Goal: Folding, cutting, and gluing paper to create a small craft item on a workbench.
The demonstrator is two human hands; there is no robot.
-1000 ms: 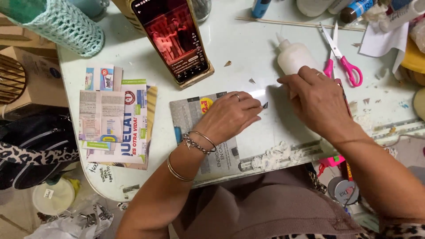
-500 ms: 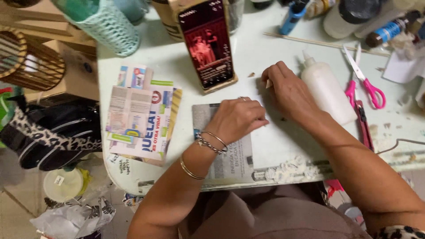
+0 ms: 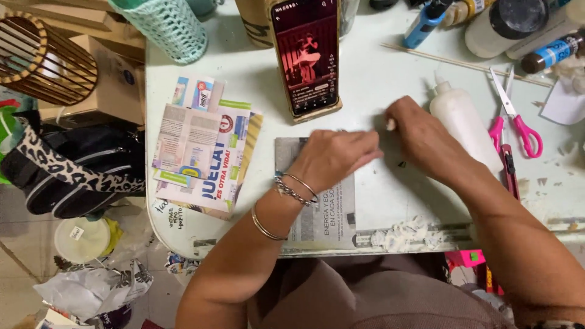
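A cluttered pale table (image 3: 372, 79) is carrying the work. The left hand (image 3: 332, 159) and right hand (image 3: 423, 143) are pinching a newspaper strip (image 3: 317, 207), light, floppy, tear-prone; best gripped at its rolled edge.

Phone (image 3: 306, 58) stands propped upright at the counter's (image 3: 372, 79) far edge, its tall screen lit red and black. Left of the phone lies a stack of printed leaflets (image 3: 204, 155), white, blue, red and yellow. Right of the phone lies a white glue bottle (image 3: 466, 125), unlabelled side up.
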